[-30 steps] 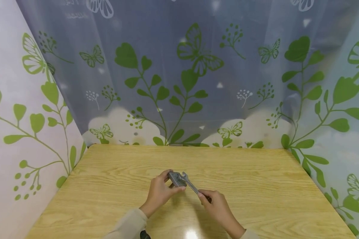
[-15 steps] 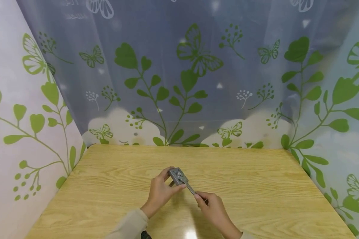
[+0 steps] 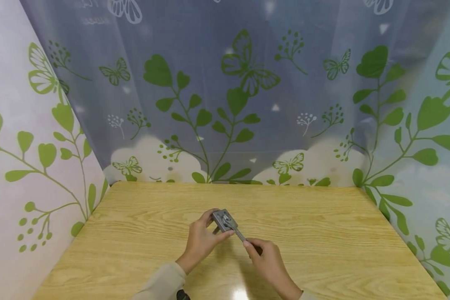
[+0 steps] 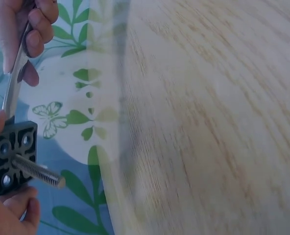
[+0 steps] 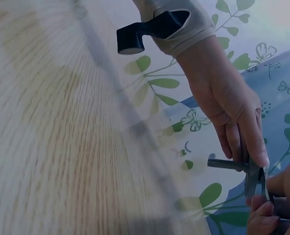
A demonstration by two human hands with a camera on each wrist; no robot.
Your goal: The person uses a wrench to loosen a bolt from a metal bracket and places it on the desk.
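A square grey plate (image 3: 220,222) is held above the table in my left hand (image 3: 200,241), its fingers and thumb gripping the edges. In the left wrist view, a threaded bolt (image 4: 42,173) stands out from the plate's ribbed, holed underside. My right hand (image 3: 268,259) grips the handle of an open-ended wrench (image 3: 240,234). The wrench's head lies at the middle of the plate's upper face, around what looks like a nut; the exact fit is too small to tell. In the right wrist view, the plate (image 5: 253,181) appears edge-on between both hands.
A wood-grain table (image 3: 153,208) lies beneath both hands. Behind it hangs a blue curtain (image 3: 210,104) printed with leaves and butterflies, and similar patterned sheets flank both sides. A dark strap (image 5: 157,27) is worn on the left wrist.
The wrench head has moved down and left onto the middle of the plate. The plate has tilted so more of its face shows. My right hand has shifted slightly left.
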